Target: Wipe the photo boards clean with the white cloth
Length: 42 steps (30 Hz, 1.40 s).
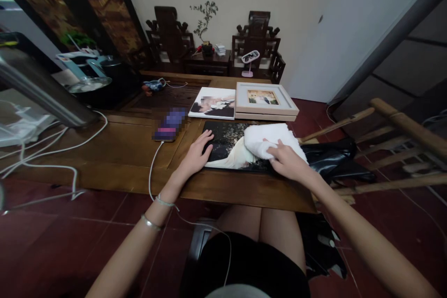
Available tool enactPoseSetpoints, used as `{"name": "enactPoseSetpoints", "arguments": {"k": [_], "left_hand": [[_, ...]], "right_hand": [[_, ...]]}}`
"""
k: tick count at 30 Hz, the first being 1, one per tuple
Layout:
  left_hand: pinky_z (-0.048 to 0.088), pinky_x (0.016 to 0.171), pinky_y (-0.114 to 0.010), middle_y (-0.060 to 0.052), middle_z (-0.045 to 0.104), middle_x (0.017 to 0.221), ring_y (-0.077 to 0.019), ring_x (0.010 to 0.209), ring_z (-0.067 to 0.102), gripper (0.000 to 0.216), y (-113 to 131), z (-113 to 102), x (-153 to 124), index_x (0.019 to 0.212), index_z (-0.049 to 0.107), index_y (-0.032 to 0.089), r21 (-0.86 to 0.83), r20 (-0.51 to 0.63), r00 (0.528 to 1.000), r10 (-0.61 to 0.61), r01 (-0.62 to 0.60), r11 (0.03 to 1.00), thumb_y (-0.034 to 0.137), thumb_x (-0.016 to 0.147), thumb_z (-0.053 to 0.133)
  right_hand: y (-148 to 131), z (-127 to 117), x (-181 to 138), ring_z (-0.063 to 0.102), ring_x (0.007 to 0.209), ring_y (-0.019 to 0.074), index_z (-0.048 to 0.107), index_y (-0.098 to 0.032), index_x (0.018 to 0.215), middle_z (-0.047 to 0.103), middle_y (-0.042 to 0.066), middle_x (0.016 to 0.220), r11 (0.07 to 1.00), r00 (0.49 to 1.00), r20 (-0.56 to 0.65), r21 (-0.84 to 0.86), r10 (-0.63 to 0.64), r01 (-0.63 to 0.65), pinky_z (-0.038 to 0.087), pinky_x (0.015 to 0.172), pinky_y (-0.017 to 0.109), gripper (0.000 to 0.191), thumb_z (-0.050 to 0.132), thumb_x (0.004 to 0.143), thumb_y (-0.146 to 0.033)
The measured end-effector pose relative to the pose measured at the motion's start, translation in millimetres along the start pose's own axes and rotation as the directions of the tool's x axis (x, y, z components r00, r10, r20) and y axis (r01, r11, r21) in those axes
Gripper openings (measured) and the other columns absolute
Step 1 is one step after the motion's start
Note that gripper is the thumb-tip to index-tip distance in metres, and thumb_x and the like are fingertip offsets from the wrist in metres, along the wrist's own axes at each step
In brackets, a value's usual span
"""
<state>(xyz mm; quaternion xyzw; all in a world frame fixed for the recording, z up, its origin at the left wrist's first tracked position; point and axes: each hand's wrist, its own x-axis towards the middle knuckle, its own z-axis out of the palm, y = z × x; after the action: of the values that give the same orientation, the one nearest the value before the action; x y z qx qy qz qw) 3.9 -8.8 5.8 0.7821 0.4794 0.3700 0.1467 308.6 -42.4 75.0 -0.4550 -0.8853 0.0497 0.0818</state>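
Observation:
A dark photo panel (223, 137) with a pale dress pictured on it lies flat on the wooden table. My left hand (198, 154) rests at its left edge, fingers stretched out and thumb apart. Over on the panel's right part, my right hand (287, 160) is closed on a folded white towel (270, 138), pressing it against the surface. The towel covers that part of the picture and reaches past its right edge.
Behind the panel lie a white-edged photo print (213, 102) and a framed picture (267, 98). To the left are a phone (169, 124) on a white cable (151, 177) and a metal cylinder (45, 84). A black plastic bag (331, 156) and a wooden chair (377, 142) stand right.

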Motion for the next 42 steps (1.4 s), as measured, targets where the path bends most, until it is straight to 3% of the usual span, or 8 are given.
{"name": "enactPoseSetpoints", "arguments": {"k": [4, 8, 11, 16, 22, 29, 37, 42], "left_hand": [[0.031, 0.112, -0.047, -0.016, 0.05, 0.139, -0.0253, 0.135, 0.04, 0.037, 0.0, -0.6, 0.1, 0.12, 0.057, 0.013, 0.011, 0.003, 1.0, 0.009, -0.009, 1.0, 0.032, 0.092, 0.042], [0.031, 0.112, -0.044, -0.018, 0.05, 0.139, -0.025, 0.134, 0.04, 0.038, 0.1, -0.9, 0.2, 0.12, 0.057, 0.009, 0.013, 0.006, 1.0, 0.008, -0.008, 1.0, 0.031, 0.093, 0.042], [0.032, 0.112, -0.045, -0.018, 0.05, 0.138, -0.0247, 0.134, 0.041, 0.037, -0.1, -0.8, 0.1, 0.119, 0.057, 0.01, 0.015, -0.002, 1.0, 0.01, -0.009, 1.0, 0.031, 0.092, 0.042], [0.032, 0.111, -0.048, -0.016, 0.051, 0.139, -0.0248, 0.134, 0.041, 0.036, -1.1, 0.2, 0.2, 0.119, 0.057, 0.013, 0.014, -0.008, 1.0, 0.013, -0.013, 1.0, 0.031, 0.092, 0.042], [0.031, 0.112, -0.047, -0.018, 0.05, 0.139, -0.0256, 0.135, 0.04, 0.037, -0.2, 1.0, 0.0, 0.12, 0.057, 0.011, 0.016, -0.009, 1.0, 0.013, -0.013, 1.0, 0.03, 0.092, 0.041], [0.031, 0.112, -0.049, -0.015, 0.049, 0.14, -0.0257, 0.135, 0.04, 0.036, 0.1, 1.4, -0.4, 0.121, 0.056, 0.014, 0.019, -0.006, 1.0, 0.005, -0.005, 1.0, 0.029, 0.092, 0.041], [0.031, 0.112, -0.048, -0.016, 0.05, 0.139, -0.0252, 0.134, 0.04, 0.036, -1.2, 1.7, -0.2, 0.12, 0.056, 0.013, 0.026, -0.011, 1.0, 0.008, -0.008, 1.0, 0.03, 0.092, 0.041], [0.031, 0.112, -0.047, -0.016, 0.051, 0.138, -0.0249, 0.134, 0.041, 0.036, -1.9, 1.1, -0.4, 0.12, 0.057, 0.013, 0.025, -0.016, 1.0, 0.013, -0.013, 1.0, 0.031, 0.092, 0.041]], "right_hand": [[19.5, -2.3, 36.5, 0.061, 0.077, 0.0245, 0.058, -0.018, 0.074, 0.066, 0.008, 0.074, 0.998, 1.0, -0.002, -0.057, -0.003, 0.003, 0.035, 0.091, 0.037, 0.019, 0.041, 0.073, -0.01], [35.4, -7.3, 60.5, 0.057, 0.076, 0.0235, 0.058, -0.018, 0.073, 0.063, 0.008, 0.071, 0.999, 1.0, -0.007, -0.052, 0.009, -0.01, 0.036, 0.072, 0.029, 0.017, 0.042, 0.072, -0.012], [36.1, -7.9, 62.9, 0.057, 0.074, 0.0223, 0.058, -0.018, 0.073, 0.063, 0.008, 0.072, 0.999, 1.0, -0.012, -0.043, 0.02, -0.021, 0.035, 0.07, 0.029, 0.017, 0.042, 0.072, -0.011], [17.9, -1.9, 37.4, 0.062, 0.085, 0.0256, 0.059, -0.017, 0.076, 0.068, 0.01, 0.08, 0.999, 0.999, -0.022, -0.035, 0.039, -0.039, 0.037, 0.089, 0.037, 0.02, 0.04, 0.073, -0.009], [-18.5, -1.6, -26.9, 0.045, 0.128, 0.0315, 0.063, -0.016, 0.089, 0.061, 0.018, 0.124, 1.0, 1.0, 0.014, 0.009, 0.009, -0.009, 0.031, 0.104, 0.052, 0.03, 0.04, 0.073, -0.005], [-52.1, -4.3, -61.9, 0.036, 0.134, 0.0317, 0.064, -0.016, 0.087, 0.048, 0.022, 0.138, 0.994, 0.992, 0.114, 0.1, -0.059, 0.048, 0.021, 0.11, 0.06, 0.032, 0.044, 0.066, -0.003], [-30.6, 0.9, 16.7, 0.041, 0.131, 0.0313, 0.063, -0.014, 0.093, 0.065, 0.018, 0.114, 0.997, 0.995, 0.086, 0.063, -0.045, 0.039, 0.027, 0.104, 0.056, 0.031, 0.039, 0.077, -0.005], [-19.1, -3.5, 75.4, 0.06, 0.101, 0.028, 0.064, -0.014, 0.094, 0.069, 0.015, 0.099, 0.999, 0.998, 0.051, 0.013, 0.046, -0.046, 0.04, 0.086, 0.037, 0.033, 0.04, 0.073, -0.003]]}}
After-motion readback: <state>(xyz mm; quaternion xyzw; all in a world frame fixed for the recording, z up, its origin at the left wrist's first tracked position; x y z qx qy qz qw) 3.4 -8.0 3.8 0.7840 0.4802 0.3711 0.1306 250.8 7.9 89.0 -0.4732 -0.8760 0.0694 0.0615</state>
